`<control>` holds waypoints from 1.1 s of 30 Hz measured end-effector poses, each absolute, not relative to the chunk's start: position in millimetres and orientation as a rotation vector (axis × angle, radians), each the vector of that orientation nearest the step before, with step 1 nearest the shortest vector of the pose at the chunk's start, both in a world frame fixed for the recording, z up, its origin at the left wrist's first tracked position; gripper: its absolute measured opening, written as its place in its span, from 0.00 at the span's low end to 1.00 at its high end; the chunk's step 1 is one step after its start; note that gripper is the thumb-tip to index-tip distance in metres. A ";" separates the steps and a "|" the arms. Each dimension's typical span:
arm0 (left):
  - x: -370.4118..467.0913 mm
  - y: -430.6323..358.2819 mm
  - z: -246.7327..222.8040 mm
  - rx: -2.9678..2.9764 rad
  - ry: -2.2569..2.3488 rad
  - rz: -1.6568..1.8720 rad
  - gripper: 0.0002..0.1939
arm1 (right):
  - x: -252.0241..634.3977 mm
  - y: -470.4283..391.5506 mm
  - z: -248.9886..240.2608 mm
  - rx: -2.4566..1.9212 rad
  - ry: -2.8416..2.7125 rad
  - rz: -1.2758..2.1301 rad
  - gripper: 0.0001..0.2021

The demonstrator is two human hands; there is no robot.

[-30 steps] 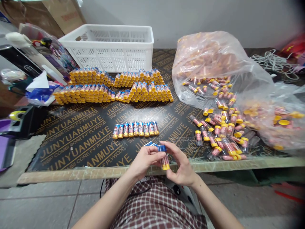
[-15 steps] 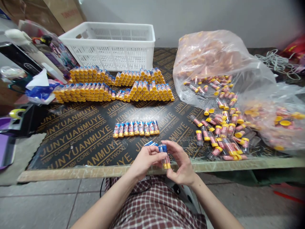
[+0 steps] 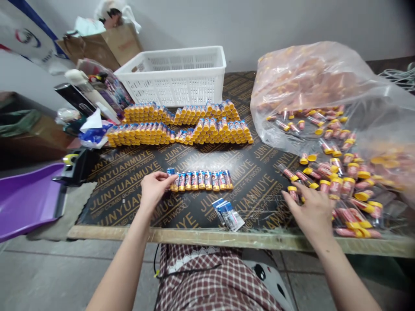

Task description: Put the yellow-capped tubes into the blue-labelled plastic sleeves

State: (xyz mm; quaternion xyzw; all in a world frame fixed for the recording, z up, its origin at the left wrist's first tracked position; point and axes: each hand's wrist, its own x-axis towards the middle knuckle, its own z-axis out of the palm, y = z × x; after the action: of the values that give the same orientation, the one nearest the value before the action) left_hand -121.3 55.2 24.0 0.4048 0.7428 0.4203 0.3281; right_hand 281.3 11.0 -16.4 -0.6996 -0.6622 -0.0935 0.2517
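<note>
Your left hand [image 3: 154, 186] pinches a tube [image 3: 171, 174] at the row's [image 3: 201, 180] end while your right hand [image 3: 311, 210] spreads over loose tubes [image 3: 337, 185]; a nudge could scatter either.

Printed plywood bench [image 3: 129, 190] carries a near row of tubes [image 3: 202, 179], stacked tubes [image 3: 181, 127] far, white basket [image 3: 177, 75] behind, plastic bag [image 3: 324, 86] right.

I see a plain pale grey wall [image 3: 292, 21] behind a bench [image 3: 136, 190] topped with dark printed plywood, its front edge bare pale wood. Below lies a grey tiled floor [image 3: 48, 276]. A brown cardboard box [image 3: 106, 45] stands against the wall at left. Light is even and soft.
</note>
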 end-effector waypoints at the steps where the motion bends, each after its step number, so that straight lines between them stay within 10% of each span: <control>1: -132.5 59.9 20.8 1.088 2.010 1.044 0.19 | 289.2 12.1 -19.9 -1.968 -1.835 -0.329 0.19; 8: -145.3 68.9 13.5 1.419 2.223 0.677 0.20 | 298.3 17.2 -29.2 -2.075 -1.988 -0.344 0.20; 18: -14.0 17.2 3.0 1.695 1.622 0.573 0.09 | 245.1 4.7 -1.3 -1.713 -1.542 0.676 0.31; 33: -0.2 0.4 -2.1 1.848 1.643 0.508 0.04 | 209.1 -25.8 -0.6 -1.533 -1.491 0.817 0.09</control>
State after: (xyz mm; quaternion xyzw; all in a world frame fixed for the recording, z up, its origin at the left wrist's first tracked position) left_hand -0.2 0.4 -2.1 0.6975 0.6200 0.1919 0.3038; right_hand 209.1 -25.8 -0.6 -0.6098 -0.5930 0.3250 0.4133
